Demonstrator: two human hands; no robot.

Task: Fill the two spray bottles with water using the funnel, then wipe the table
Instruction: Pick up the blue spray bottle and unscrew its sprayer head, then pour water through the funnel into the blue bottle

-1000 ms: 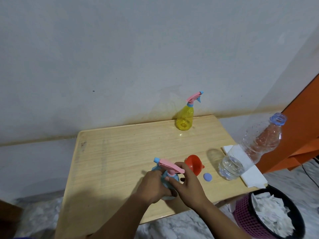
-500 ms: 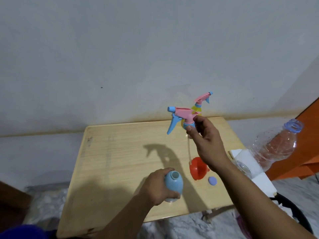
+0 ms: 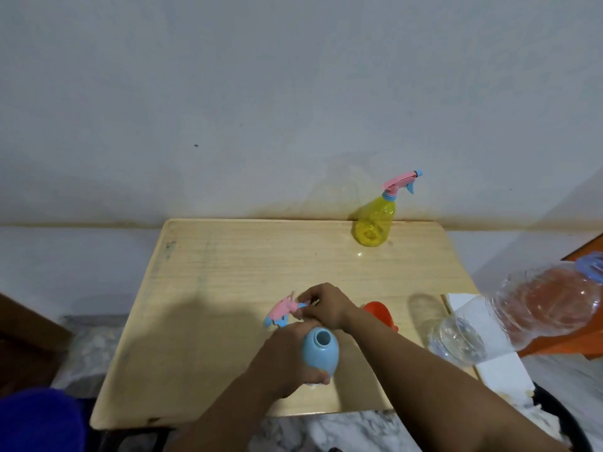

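Observation:
My left hand (image 3: 280, 360) grips the blue spray bottle (image 3: 320, 352) upright near the wooden table's (image 3: 228, 272) front edge; its neck stands uncapped. My right hand (image 3: 323, 306) reaches across and holds the pink and blue spray head (image 3: 282, 310) down on the tabletop just behind the bottle. The orange funnel (image 3: 378, 314) lies to the right, partly hidden by my right forearm. A yellow spray bottle (image 3: 373, 223) with its pink head on stands at the back right by the wall. A clear water bottle (image 3: 522, 308) with some water stands uncapped at the right edge.
White paper (image 3: 502, 370) lies under the water bottle at the table's right side. A dark bin (image 3: 561, 422) with crumpled paper sits on the floor at lower right. An orange panel (image 3: 587, 249) stands at far right. The wall runs along the table's back.
My right hand unscrewed the spray head from the blue bottle, lifted it high with its tube, then brought it down onto the table behind the bottle. My left hand kept holding the bottle.

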